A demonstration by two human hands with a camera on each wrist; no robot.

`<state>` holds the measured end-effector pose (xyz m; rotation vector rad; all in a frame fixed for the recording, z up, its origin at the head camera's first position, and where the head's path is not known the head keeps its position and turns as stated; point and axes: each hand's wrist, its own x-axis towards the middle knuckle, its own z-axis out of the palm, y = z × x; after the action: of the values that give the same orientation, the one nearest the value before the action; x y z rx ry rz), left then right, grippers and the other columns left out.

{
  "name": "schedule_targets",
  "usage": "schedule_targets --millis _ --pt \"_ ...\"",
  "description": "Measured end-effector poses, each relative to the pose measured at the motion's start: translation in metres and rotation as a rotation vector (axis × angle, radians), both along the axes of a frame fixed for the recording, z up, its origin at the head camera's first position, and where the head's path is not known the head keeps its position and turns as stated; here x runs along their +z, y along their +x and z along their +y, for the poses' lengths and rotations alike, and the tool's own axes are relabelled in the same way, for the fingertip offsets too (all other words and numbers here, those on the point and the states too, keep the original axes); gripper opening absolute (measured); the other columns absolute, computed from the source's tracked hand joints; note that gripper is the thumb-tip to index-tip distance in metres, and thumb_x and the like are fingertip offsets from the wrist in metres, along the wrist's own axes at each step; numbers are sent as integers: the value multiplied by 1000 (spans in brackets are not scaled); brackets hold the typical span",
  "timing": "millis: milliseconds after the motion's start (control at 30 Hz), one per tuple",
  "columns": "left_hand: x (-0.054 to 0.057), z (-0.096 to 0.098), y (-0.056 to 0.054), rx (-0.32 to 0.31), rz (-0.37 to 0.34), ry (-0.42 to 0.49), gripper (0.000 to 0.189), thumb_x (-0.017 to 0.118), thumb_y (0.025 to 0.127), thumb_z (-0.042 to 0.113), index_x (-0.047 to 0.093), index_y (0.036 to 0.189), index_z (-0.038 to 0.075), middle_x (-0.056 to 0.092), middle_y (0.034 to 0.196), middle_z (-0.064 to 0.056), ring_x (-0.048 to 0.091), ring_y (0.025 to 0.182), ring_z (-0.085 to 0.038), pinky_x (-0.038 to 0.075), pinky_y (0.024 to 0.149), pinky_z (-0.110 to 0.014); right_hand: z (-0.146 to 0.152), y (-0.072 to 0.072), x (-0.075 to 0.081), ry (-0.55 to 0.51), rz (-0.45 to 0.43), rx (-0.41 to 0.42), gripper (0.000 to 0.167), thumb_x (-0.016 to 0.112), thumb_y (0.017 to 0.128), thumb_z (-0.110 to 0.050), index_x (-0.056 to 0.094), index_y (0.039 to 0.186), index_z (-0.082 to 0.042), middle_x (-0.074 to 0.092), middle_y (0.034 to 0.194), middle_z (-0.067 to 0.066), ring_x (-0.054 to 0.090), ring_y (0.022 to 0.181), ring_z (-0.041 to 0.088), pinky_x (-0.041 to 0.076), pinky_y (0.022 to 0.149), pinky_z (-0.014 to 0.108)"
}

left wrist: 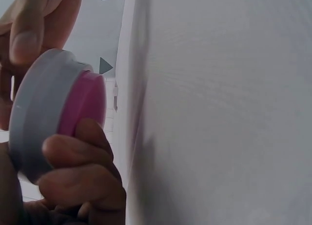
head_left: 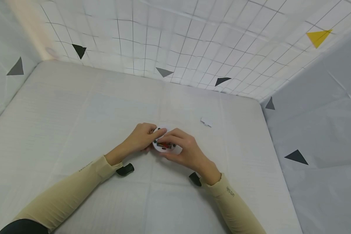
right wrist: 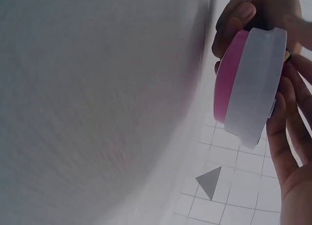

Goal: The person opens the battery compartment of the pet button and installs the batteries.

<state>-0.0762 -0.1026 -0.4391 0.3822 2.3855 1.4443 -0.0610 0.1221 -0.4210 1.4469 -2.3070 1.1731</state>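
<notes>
- While the left hand (head_left: 140,138) curls round one side of a round white plastic device with a pink dome (right wrist: 257,83), its thumb lies across the white back and its fingers tuck under the dome.
- Held between both hands over the middle of the white-covered table (head_left: 105,97), the device has its back up and its pink side down, just above the cloth.
- An oblong recess (head_left: 164,145) is open in that back; something red and dark shows inside.
- The right hand (head_left: 187,149) has its fingers bent and parted, with fingertips at the recess and the back; I cannot tell whether they pinch anything.
- A small black-and-gold end (right wrist: 287,56) shows beside the right fingertips.
- Beyond the right hand, a small flat white piece with a tab (head_left: 206,122) lies on the table, apart from the device.
- Beige sleeves (head_left: 67,188) cover both forearms.
</notes>
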Motion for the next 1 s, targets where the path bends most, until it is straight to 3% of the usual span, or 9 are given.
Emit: schedule_targets --millis 300,567,1000 --pt "-1 0 0 -4 0 4 53 57 106 53 57 75 11 54 45 -1 54 36 -18 44 50 -31 0 0 0 48 54 29 38 91 81 -6 77 116 -7 70 118 6 66 105 18 57 84 27" --pt "-2 -1 0 -5 -7 0 53 57 107 52 58 74 11 54 46 -1 52 36 -17 45 51 -31 0 1 -2 156 161 18 38 89 84 -7 74 119 -7 69 120 6 68 109 17 58 92 25" --pt "-1 -1 -2 3 14 -16 53 58 106 50 53 71 12 53 46 -1 53 37 -18 44 53 -31 0 0 -4 110 231 11 38 91 80 -2 79 117 -8 72 111 5 70 99 17 59 81 24"
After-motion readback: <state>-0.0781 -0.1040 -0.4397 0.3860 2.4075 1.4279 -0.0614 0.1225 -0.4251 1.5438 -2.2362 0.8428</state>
